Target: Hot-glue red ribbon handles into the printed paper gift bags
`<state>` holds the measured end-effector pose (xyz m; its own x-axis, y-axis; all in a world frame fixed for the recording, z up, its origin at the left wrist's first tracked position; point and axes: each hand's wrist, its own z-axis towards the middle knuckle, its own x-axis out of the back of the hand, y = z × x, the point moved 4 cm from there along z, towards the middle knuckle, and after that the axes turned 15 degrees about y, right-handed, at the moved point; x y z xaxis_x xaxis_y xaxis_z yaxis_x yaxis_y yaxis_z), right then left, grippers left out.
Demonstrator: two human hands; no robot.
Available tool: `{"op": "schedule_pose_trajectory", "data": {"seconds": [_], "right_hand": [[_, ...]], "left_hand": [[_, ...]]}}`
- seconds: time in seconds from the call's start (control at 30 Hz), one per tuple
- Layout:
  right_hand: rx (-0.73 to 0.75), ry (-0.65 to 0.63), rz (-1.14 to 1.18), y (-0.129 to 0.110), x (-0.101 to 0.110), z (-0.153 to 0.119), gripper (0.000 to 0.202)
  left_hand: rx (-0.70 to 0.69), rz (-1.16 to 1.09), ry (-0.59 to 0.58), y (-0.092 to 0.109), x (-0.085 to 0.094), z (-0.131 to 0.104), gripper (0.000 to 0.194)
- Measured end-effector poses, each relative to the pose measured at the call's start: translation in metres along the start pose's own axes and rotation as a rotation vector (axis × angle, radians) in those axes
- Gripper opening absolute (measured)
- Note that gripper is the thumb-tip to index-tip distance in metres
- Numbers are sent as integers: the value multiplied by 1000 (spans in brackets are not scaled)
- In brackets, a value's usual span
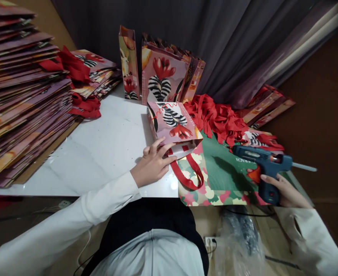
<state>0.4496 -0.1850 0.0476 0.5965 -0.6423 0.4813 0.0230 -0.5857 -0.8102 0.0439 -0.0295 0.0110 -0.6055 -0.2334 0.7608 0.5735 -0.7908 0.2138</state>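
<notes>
A: Start with the biggest thing. What carries it all?

B: The white desk [111,149], with a tall stack of flat paper bags [27,103] at its left end. On the right lies a green sheet [223,170] with a patterned border, and behind that a heap of red ribbon [215,117].

A: And the bag being handled?

B: The pink paper bag [174,124] lies on its side at the middle of the desk, partly over the sheet's edge. Its mouth faces the person; its long axis seems to run away from them, the far end leaning slightly left.

A: Which hand is nearer?

B: The left hand [154,165], easily. The bag lies just ahead of it and a little to the right, with fingertips touching the near lip. Whether they pinch the paper or only rest there, I cannot tell.

A: The right hand [286,188]?

B: Well apart, off to the right, wrapped round the grip of a blue glue gun [268,165] held above the sheet. From there, the bag lies leftward and slightly forward.

A: Anything smaller?

B: A red ribbon handle [197,168] loops out of the mouth toward the person. The gun's nozzle [233,149] points left, toward the bag's open end, with a clear gap between.
</notes>
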Motion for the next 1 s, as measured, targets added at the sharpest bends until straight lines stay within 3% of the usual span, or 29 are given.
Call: {"op": "schedule_pose_trajectory", "data": {"seconds": [0.13, 0.27, 0.4, 0.5, 0.57, 0.6, 0.67, 0.73, 0.77, 0.87, 0.93, 1.0], "right_hand": [[-19, -51, -70, 24, -5, 12, 33], [38, 115, -243, 37, -3, 31, 46], [356, 195, -624, 25, 0, 35, 44], [677, 323, -822, 2, -10, 15, 39], [865, 422, -731, -17, -31, -11, 37], [926, 382, -613, -25, -49, -24, 37], [978, 146, -334, -39, -95, -51, 37], [931, -96, -224, -48, -148, -72, 39], [922, -167, -236, -52, -173, -80, 40], [885, -215, -363, -57, -231, -93, 32], [869, -254, -395, -60, -249, -95, 26], [866, -387, -307, -63, -247, -94, 32]], "left_hand": [[63, 31, 105, -6, 0, 2, 25], [77, 87, 174, -9, -1, 3, 27], [79, 100, 181, -8, 0, 3, 27], [99, 82, 178, -8, 0, 5, 25], [108, 74, 182, -8, 1, 5, 25], [109, 74, 183, -8, 1, 6, 24], [106, 79, 188, -9, 1, 6, 24], [99, 83, 190, -9, 2, 5, 23], [94, 85, 190, -8, 2, 5, 23], [87, 92, 191, -7, 3, 6, 23], [86, 89, 193, -7, 4, 6, 22], [80, 81, 193, -7, 4, 6, 22]]}}
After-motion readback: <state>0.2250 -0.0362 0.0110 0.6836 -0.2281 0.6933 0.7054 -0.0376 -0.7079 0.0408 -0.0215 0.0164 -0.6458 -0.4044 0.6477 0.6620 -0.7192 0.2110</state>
